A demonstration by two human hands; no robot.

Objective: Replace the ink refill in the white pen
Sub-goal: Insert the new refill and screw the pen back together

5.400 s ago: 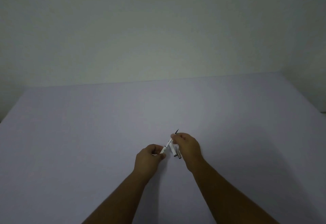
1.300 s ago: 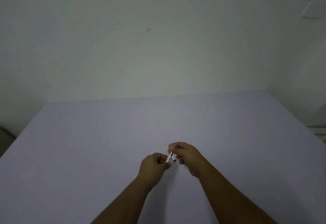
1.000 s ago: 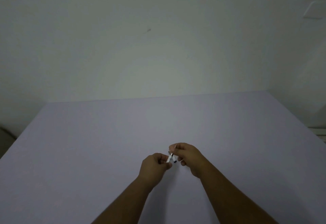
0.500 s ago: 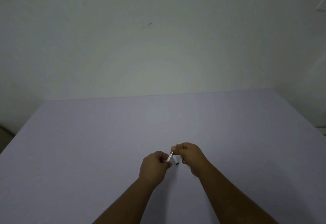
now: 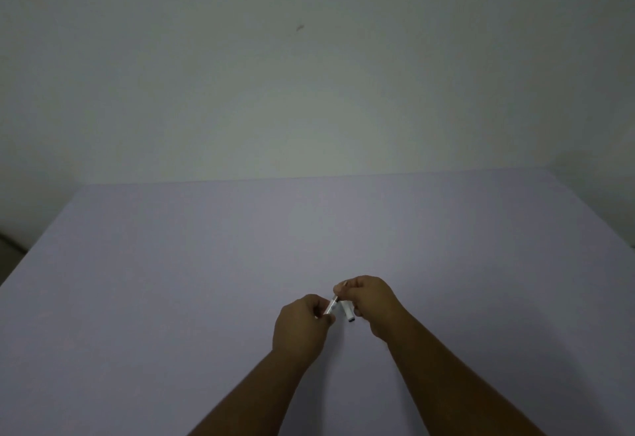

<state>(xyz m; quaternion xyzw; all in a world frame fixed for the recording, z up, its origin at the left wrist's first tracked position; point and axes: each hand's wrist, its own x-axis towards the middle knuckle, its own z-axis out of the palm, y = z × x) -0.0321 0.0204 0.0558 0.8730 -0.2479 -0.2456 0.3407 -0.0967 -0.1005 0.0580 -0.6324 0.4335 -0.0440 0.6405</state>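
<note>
My two hands meet just above the lilac table [image 5: 171, 298], a little right of its middle. My left hand [image 5: 302, 327] is closed around one end of the white pen barrel [image 5: 332, 305], which slants up to the right. My right hand [image 5: 369, 301] pinches the barrel's upper end between thumb and forefinger. A second short white pen piece with a dark end [image 5: 348, 312] hangs down from under the right hand's fingers. The ink refill itself is hidden; the dim light blurs the small parts.
A plain pale wall [image 5: 309, 92] rises behind the table's far edge. The table's left edge runs diagonally at the far left, with dark floor [image 5: 8, 246] beyond it. Nothing else lies on the tabletop.
Five seconds ago a thin dark tip stuck out above the right hand; it no longer shows. Over the last second both hands stay together on the pen, hardly moving.
</note>
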